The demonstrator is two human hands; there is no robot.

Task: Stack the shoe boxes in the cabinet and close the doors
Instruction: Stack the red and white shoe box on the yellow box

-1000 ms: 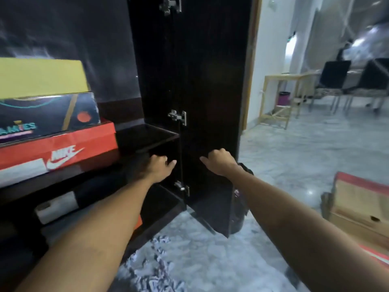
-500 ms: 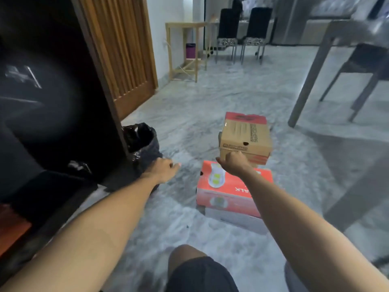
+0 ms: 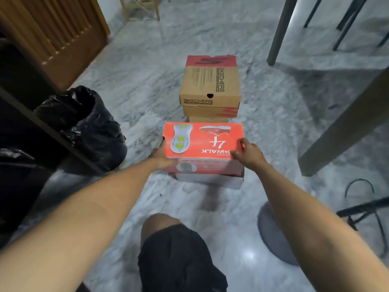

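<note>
Both hands have just closed in on the red shoe box (image 3: 203,142) at the middle of the frame: the left hand (image 3: 162,155) is pressed flat against its left end, thumb on the lid's near corner, and the right hand (image 3: 247,152) curls over the lid's right edge, fingers bent onto the top. Half a second ago they were only reaching, the left hand over the floor near the bin bag and the right short of the box; a second ago they were up at the dark cabinet's door. So the view has swung away from the shelves and down to the floor (image 3: 147,85), and the person has gone from the cabinet to fetching the next box. Whether the box is already off the floor I cannot tell; its white base looks to rest there, with a bent knee (image 3: 162,224) in the lower centre. Just behind it stands the brown shoe box (image 3: 210,81) with a red lid end, on another box that shows only a sliver. At the left edge sit a black bin bag (image 3: 84,123) and the open cabinet (image 3: 19,114); table legs (image 3: 280,30) rise at upper right. At least two boxes are left, and the doors stay open.
</note>
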